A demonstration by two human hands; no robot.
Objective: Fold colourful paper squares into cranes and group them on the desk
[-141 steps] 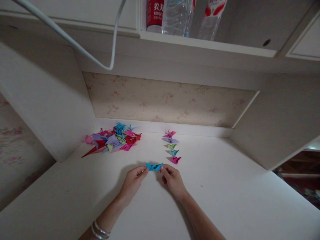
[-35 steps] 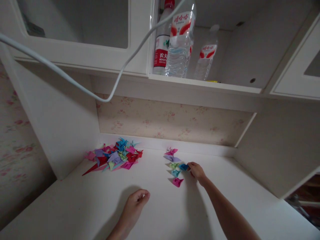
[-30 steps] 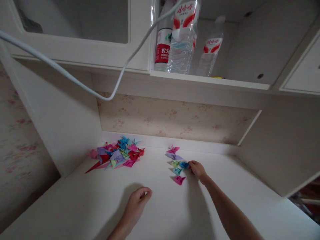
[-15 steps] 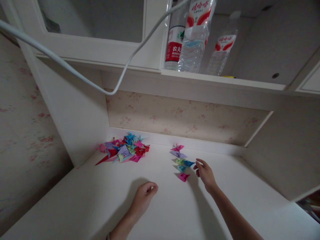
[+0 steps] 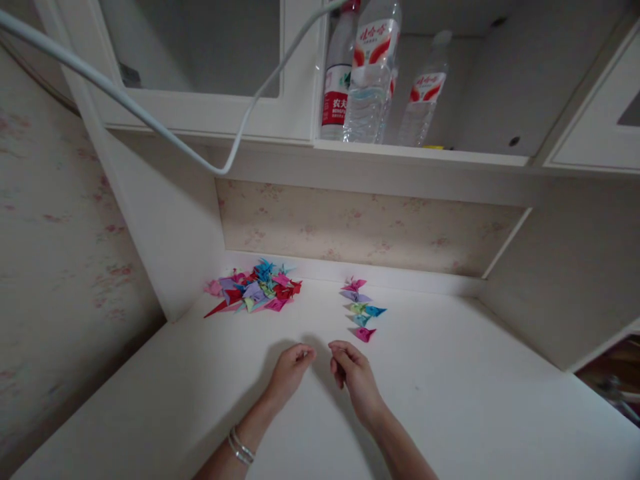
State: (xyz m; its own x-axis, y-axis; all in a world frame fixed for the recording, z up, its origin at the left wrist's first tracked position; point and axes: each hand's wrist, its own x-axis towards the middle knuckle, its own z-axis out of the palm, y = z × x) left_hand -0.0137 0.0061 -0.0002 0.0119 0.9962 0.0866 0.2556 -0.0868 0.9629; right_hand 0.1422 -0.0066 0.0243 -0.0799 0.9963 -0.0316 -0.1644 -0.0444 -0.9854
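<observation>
My left hand (image 5: 294,365) hovers over the white desktop (image 5: 450,400), its fingers curled in against the thumb, with nothing visible in them. Opposite it, a little way off, is my right hand (image 5: 354,373); its fingers are loosely bent and apart and hold nothing. Just beyond the right hand, a magenta folded paper crane (image 5: 364,334) lies at the near end of a short column. Behind it come a teal crane (image 5: 361,321), a blue crane (image 5: 375,311) beside a light green crane (image 5: 358,308), a lavender crane (image 5: 355,297) and a pink crane (image 5: 354,285).
A heap of colourful paper cranes (image 5: 255,290) lies at the back left against the desk's rear board. Overhead, a shelf (image 5: 425,155) holds several plastic water bottles (image 5: 367,100). A white cable (image 5: 165,141) hangs across the upper left.
My right hand has left the blue crane and moved left and nearer to me, close to my left hand. The left hand has barely moved. The camera view has shifted slightly.
</observation>
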